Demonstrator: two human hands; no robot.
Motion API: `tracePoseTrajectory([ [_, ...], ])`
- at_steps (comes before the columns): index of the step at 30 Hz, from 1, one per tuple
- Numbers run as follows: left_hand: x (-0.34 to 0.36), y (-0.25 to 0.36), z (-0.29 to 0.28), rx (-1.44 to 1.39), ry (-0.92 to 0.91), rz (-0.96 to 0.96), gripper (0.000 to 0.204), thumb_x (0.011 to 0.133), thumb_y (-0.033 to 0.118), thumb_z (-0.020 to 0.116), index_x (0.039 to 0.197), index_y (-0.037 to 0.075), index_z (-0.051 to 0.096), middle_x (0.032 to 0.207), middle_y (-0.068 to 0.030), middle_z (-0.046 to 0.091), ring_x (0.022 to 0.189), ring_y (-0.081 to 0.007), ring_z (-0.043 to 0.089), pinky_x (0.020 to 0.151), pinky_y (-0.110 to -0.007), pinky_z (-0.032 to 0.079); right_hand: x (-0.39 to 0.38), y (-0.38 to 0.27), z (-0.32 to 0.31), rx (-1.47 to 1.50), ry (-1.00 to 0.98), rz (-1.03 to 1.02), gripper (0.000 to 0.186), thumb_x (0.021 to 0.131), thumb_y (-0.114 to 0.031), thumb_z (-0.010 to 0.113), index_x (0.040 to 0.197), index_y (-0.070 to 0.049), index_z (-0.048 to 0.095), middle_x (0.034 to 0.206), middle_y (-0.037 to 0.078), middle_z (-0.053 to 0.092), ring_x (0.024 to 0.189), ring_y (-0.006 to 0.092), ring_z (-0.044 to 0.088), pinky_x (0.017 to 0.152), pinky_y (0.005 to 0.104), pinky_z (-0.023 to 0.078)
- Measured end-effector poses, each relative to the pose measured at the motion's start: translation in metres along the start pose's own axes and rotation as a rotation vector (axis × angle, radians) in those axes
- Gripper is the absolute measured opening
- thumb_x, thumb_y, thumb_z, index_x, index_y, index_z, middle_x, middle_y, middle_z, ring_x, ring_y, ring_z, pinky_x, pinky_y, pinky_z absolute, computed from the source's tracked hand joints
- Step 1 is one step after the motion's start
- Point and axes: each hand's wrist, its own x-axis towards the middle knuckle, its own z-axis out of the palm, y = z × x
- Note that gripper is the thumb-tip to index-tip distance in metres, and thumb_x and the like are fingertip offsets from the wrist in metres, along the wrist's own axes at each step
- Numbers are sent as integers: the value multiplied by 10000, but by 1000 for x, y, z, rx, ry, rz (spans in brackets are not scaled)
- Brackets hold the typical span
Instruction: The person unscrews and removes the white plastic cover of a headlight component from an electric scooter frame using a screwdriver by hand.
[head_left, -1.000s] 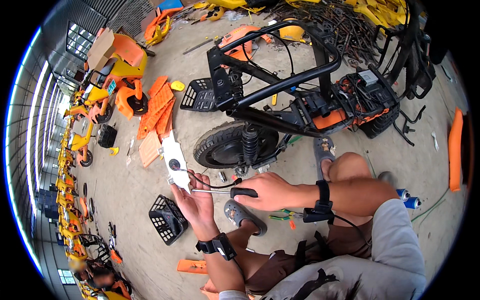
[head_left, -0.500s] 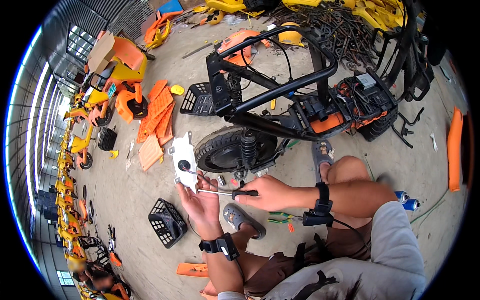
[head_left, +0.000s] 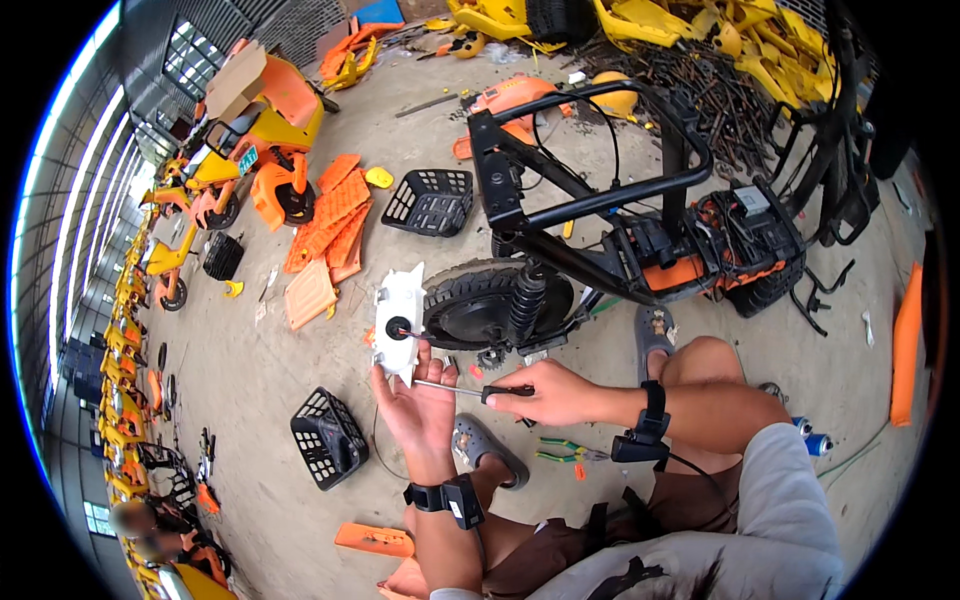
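My left hand (head_left: 415,408) holds the lower end of a white lamp housing (head_left: 400,345), its palm turned up and fingers around the end. The housing stands roughly upright, with a round black socket in its back and a thin wire coming out. My right hand (head_left: 550,392) is closed round the black handle of a screwdriver (head_left: 462,388). The screwdriver's shaft points left, and its tip is at the housing's lower end, beside my left fingers. Whether the tip sits on a screw is too small to tell.
A stripped black scooter frame (head_left: 600,205) with its wheel (head_left: 480,305) stands just ahead. On the floor lie green-handled pliers (head_left: 565,452), two black baskets (head_left: 325,440), orange panels (head_left: 330,220) and blue-and-white cans (head_left: 815,440). Rows of scooters (head_left: 250,150) stand at left.
The view has shifted, so the scooter frame and floor items sit farther right. Both hands keep their grip, and the housing and screwdriver hold nearly the same position against each other.
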Motion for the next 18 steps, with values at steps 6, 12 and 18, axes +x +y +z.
tracePoseTrajectory([
  [6,0,4,3,-20,145,-24,519,956,542,440,1116,83,622,1015,-128,685,727,-223,567,737,-378,438,-1,-10,3,-13,-30,55,336,936,-305,621,1091,-14,683,700,73,655,620,106,616,591,282,495],
  [12,-3,5,-1,-1,111,2,545,956,552,442,1110,56,606,1002,-152,677,743,-238,569,736,-380,438,1,-10,9,45,-14,56,352,911,-333,635,1088,-32,683,642,85,615,565,98,536,563,290,466],
  [18,-5,6,-5,2,86,-6,602,971,542,412,1218,0,501,1044,-184,655,793,-281,587,773,-395,463,3,-16,7,20,-13,45,365,862,-316,690,1095,-35,676,634,75,598,537,76,508,525,271,448],
])
